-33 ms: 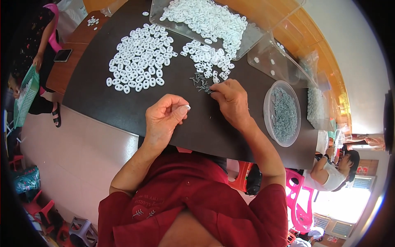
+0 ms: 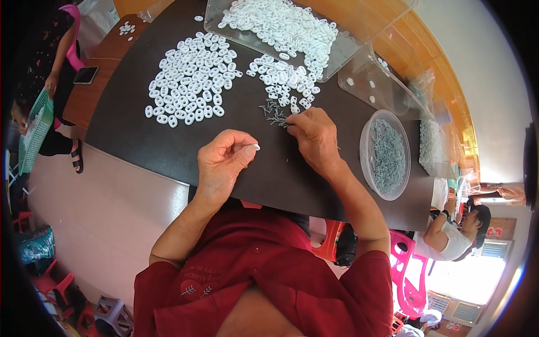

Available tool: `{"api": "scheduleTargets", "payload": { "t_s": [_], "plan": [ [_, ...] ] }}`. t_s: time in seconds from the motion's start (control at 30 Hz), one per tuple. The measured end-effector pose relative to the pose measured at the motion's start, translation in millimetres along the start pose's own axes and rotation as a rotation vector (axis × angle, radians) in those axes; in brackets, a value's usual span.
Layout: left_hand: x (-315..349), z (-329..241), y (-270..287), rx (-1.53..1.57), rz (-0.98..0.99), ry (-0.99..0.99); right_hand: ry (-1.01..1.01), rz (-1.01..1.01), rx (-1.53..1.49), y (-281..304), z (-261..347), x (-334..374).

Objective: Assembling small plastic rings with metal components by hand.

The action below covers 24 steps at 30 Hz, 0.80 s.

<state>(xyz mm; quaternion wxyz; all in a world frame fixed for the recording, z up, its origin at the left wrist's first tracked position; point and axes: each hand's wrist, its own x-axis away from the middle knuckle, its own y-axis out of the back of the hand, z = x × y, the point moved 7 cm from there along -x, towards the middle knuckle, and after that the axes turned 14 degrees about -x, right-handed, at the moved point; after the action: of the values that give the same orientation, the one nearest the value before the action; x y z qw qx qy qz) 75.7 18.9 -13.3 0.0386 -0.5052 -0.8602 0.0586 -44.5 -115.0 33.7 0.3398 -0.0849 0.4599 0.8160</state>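
My left hand is closed in a pinch on a small white plastic piece; only its end shows past the thumb. Over a small heap of grey screws, the thumb and fingers of my right hand pinch together at the heap's near edge. Whatever lies between those fingertips is hidden. Beyond the screws lie loose white two-hole plastic pieces. A wider spread of white oval two-hole pieces covers the table's left part.
A clear tray heaped with white pieces stands at the back of the dark table. Right of my right hand is a round clear tub of screws. A person with a green basket stands left; another person sits right.
My right fingertips have shifted very slightly at the screw heap. My left hand stays almost still with the white piece.
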Motion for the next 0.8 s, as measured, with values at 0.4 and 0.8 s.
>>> {"api": "scheduleTargets", "payload": {
  "t_s": [0.4, 0.8],
  "plan": [
    [-2, 0, 5, -0.037, -0.036, -0.063, 0.035, 0.000, -0.010, 1, 6, 1],
    [-4, -1, 4, 0.052, -0.073, 0.036, -0.451, 0.067, -0.404, -7, -23, 2]
  ]
}}
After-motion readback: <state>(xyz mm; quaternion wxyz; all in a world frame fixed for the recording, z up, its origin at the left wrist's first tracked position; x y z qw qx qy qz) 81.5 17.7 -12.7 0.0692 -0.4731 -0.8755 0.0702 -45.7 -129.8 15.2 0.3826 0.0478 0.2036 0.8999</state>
